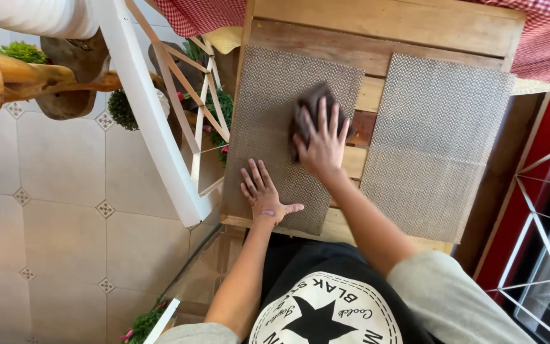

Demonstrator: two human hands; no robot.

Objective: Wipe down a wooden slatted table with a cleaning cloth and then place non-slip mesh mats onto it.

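A small wooden slat table (389,32) carries two woven grey-beige placemats. My right hand (323,144) lies flat with fingers spread on a dark brown cloth (308,107), pressing it onto the left placemat (268,95) near its right edge. Resting palm down on the same mat's near left part, my left hand (262,190) has its fingers apart and holds nothing. The right placemat (434,146) lies bare beside them.
A white wooden trellis frame (151,111) slants past the table's left side over a tiled floor (58,223). Potted plants (122,108) and wooden pieces stand at the upper left. Red checked fabric (549,38) hangs beyond the table. A red wall and white frames stand at the right.
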